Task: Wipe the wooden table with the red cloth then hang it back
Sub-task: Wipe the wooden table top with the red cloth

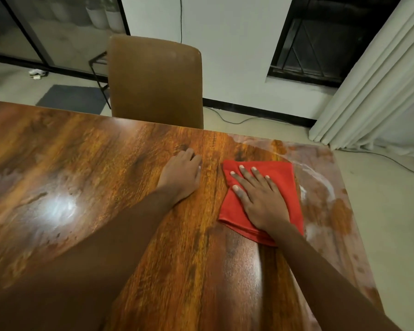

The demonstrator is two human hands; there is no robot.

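The red cloth [287, 187], folded into a rough square, lies flat on the glossy wooden table [86, 177] near its far right corner. My right hand [258, 199] presses down on the cloth, palm flat and fingers spread. My left hand [181, 175] rests on the bare wood just left of the cloth, fingers curled under, holding nothing. Pale smeared streaks mark the table surface to the right of the cloth.
A brown chair [155, 80] stands pushed in at the table's far edge. Beyond it are a white wall, a dark window [328, 39] and grey curtains [378, 80] at the right. A cable [237, 120] runs along the floor; a grey mat [72, 97] lies left.
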